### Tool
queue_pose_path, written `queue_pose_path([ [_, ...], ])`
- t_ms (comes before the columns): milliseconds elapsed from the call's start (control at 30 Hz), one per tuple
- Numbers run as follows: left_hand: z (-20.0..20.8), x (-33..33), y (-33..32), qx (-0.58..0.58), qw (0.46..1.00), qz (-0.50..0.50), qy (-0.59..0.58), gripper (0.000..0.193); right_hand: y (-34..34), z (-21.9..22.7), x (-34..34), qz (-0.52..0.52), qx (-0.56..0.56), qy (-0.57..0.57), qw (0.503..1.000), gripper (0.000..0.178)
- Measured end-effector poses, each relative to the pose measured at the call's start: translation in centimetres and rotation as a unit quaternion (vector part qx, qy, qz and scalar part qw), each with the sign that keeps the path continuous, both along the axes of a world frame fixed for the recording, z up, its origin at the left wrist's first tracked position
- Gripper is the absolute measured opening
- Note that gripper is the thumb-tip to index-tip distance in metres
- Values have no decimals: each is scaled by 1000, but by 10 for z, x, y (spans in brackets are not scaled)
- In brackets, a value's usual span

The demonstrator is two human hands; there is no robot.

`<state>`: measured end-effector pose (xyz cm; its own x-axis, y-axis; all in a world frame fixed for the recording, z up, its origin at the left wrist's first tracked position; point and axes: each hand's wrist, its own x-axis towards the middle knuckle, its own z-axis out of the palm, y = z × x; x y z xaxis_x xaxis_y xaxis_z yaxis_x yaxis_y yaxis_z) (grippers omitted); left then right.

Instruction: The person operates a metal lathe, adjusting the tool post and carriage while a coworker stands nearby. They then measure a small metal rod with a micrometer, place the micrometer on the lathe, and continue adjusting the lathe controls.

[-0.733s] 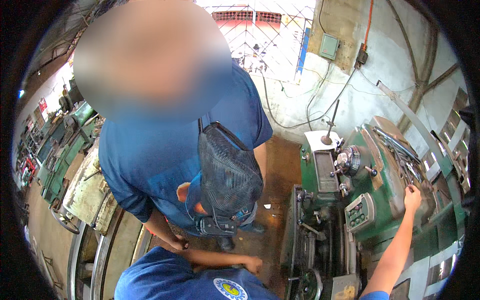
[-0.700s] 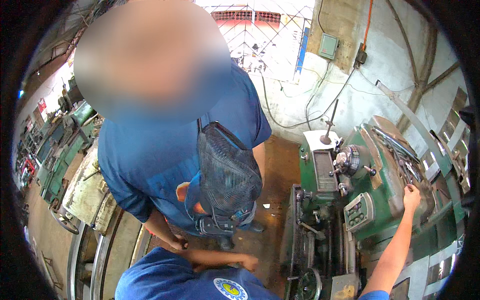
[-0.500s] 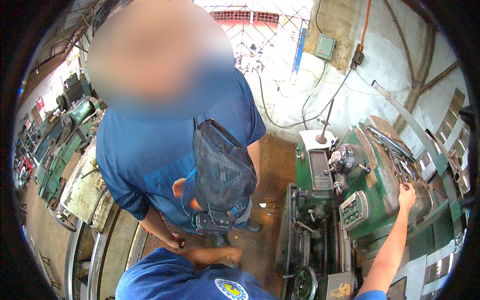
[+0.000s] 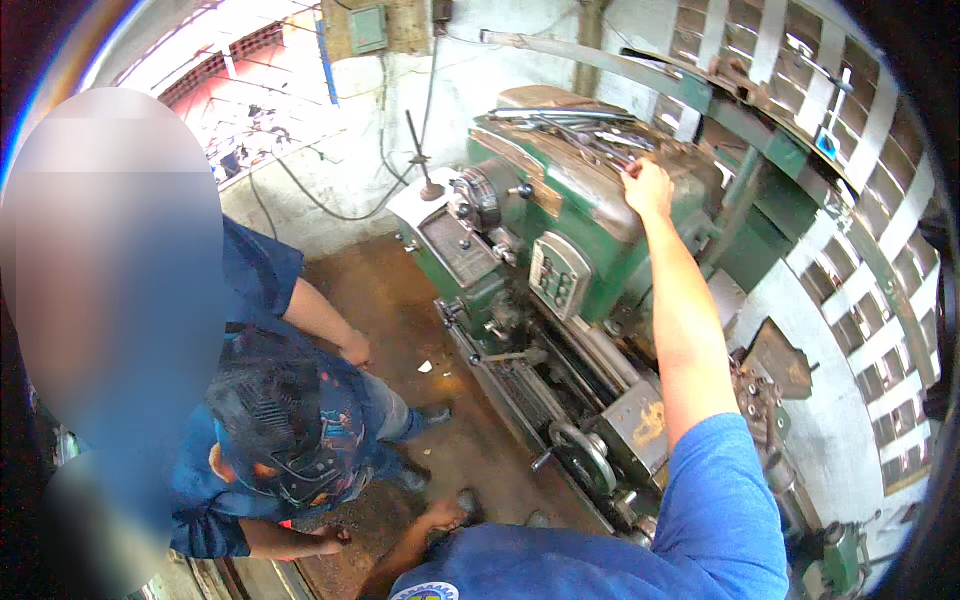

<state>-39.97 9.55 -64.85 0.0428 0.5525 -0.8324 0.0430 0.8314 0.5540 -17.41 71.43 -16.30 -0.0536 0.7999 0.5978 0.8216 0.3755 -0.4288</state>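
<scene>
Head view: right hand (image 4: 648, 188) pinching a metal tool (image 4: 611, 160) on a green machine (image 4: 608, 245)

Nearest, the left hand (image 4: 443, 514) is hanging low over the floor (image 4: 360, 270), partly blurred; cannot tell whether its fingers are holding anything. A co-worker (image 4: 262, 268) in dark blue is standing at left, a black mesh bag (image 4: 268, 400) hanging in front. On the machine, a handwheel (image 4: 597, 446) is sitting near the lower end, and a grey button panel (image 4: 560, 276) is facing the wearer farther up. The right hand is staying well apart from the left, its fingers bunching at the tool's near end. That tool is lying on the machine's worn top, beside long metal rods (image 4: 575, 116). Beyond, a grey-green box (image 4: 368, 30) is hanging on the wall (image 4: 345, 150), right of a metal grille (image 4: 265, 50).
</scene>
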Motion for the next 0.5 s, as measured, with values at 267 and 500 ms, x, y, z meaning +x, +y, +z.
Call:
queue_pose_path([
  [267,-7,-42,-51,-66,990,127,-1,29,-8,-1,-4,28,66,50,996,17],
  [500,48,-166,58,-64,995,-74,30,32,-8,0,-8,39,144,45,988,19],
])
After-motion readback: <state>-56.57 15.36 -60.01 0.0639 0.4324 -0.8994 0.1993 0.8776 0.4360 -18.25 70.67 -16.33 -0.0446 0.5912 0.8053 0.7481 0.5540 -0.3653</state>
